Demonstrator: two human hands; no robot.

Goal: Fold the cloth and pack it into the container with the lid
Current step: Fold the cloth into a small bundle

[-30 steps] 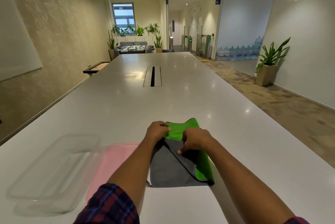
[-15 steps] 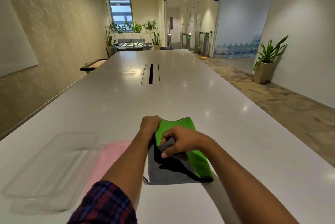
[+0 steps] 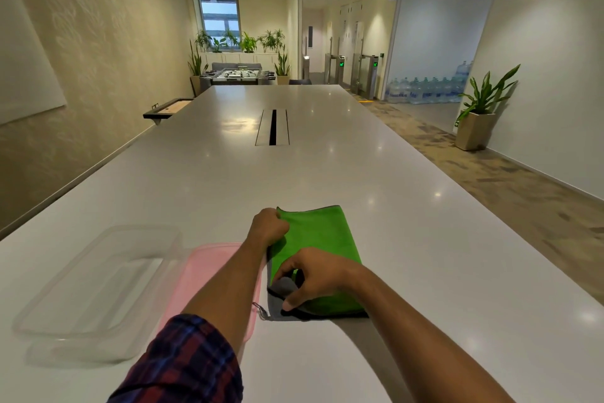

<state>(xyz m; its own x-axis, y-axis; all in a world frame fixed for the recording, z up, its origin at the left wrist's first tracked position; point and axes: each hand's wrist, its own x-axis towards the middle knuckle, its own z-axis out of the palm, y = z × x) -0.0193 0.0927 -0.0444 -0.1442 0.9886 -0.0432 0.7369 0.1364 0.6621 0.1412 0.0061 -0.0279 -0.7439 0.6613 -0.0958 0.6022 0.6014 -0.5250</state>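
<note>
A green and grey cloth [image 3: 322,236] lies folded into a narrow strip on the white table, green side up, with a grey edge showing at its near left. My left hand [image 3: 266,226] grips the cloth's far left corner. My right hand [image 3: 313,275] pinches the near left corner, where grey shows under the green. A clear plastic container [image 3: 98,285] stands open to the left. A pink lid [image 3: 209,272] lies flat between the container and the cloth, partly hidden by my left forearm.
The long white table [image 3: 294,174] stretches away, with a cable slot [image 3: 272,127] in its middle. The table's right edge runs along a carpeted floor. A potted plant [image 3: 480,112] stands by the right wall.
My right hand has drawn the cloth's green layer toward me over the grey side, so the top is now almost all green. My left hand has held the far corner in place.
</note>
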